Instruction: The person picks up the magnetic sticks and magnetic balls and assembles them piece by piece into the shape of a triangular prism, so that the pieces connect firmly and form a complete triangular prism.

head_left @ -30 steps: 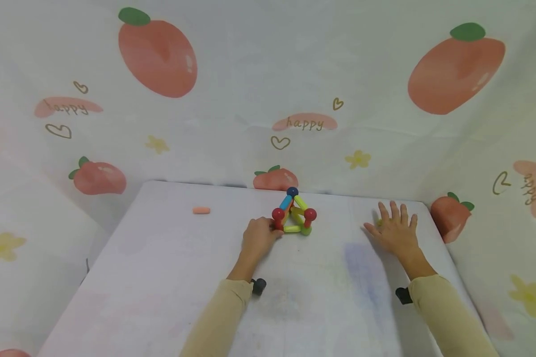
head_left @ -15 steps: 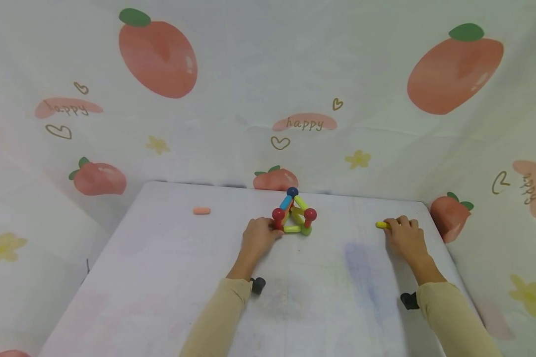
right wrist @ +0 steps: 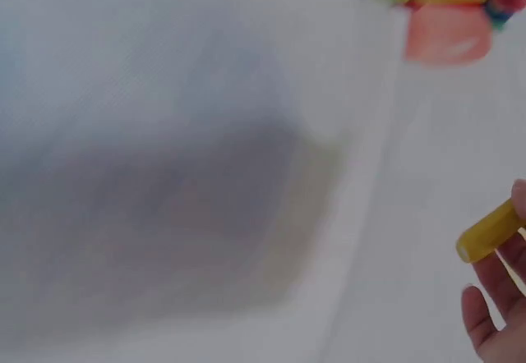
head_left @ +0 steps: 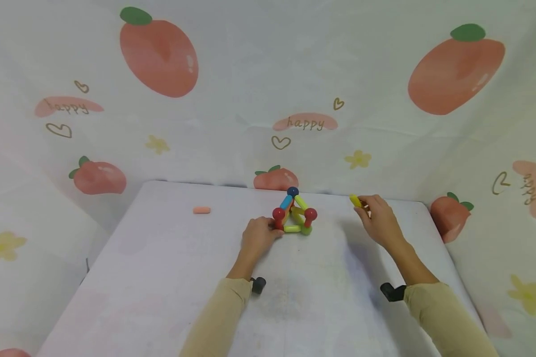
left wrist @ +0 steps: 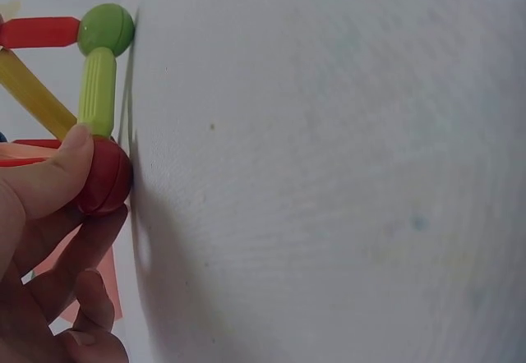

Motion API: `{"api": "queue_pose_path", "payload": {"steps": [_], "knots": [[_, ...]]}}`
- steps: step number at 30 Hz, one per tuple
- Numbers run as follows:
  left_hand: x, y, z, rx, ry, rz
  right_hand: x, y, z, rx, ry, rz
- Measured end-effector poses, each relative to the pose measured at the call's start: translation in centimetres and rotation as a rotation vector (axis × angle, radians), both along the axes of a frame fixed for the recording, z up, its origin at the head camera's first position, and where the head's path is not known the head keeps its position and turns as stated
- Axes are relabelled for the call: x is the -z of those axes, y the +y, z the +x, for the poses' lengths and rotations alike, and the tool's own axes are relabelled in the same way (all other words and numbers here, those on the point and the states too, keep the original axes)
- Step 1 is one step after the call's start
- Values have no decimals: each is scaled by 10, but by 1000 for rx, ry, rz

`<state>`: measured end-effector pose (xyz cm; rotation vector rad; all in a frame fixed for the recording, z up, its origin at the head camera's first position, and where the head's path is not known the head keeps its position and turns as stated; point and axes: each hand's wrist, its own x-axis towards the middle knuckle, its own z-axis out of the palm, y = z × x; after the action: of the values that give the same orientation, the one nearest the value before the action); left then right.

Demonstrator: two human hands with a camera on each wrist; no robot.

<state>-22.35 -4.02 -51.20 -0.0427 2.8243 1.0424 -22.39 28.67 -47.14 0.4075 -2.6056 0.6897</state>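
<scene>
A structure of coloured rods and balls (head_left: pixel 300 229) stands near the back of the white table, a dark blue ball (head_left: pixel 292 192) at its top. My left hand (head_left: pixel 258 242) grips a red ball (left wrist: pixel 107 178) at the structure's lower left corner, thumb on one side and fingers on the other. From that ball a lime rod (left wrist: pixel 98 92) runs to a green ball (left wrist: pixel 106 29). Above the table, right of the structure, my right hand (head_left: pixel 381 221) pinches a yellow rod (right wrist: pixel 486 233) between thumb and fingers; one end of the rod sticks out.
An orange rod (head_left: pixel 201 210) lies on the table (head_left: pixel 169 277) to the left of the structure. A white cloth (head_left: pixel 232 119) printed with fruit hangs right behind the table's back edge and along its sides.
My right hand came down on the yellow rod with spread fingers, took hold of it, then lifted it and moved left toward the structure. My left hand stays at the red ball.
</scene>
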Motion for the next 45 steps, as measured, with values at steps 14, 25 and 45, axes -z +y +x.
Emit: {"api": "queue_pose_path", "payload": {"steps": [14,25,45], "knots": [[0,0,0,13,3,-15,-50,-116,-1,-246,-238,-304],[2,-2,-2,25,38,-24,-16,-136,-9,-204,-141,-75],[4,-1,-2,27,66,-22,14,-139,-10,-155,-17,193]]}}
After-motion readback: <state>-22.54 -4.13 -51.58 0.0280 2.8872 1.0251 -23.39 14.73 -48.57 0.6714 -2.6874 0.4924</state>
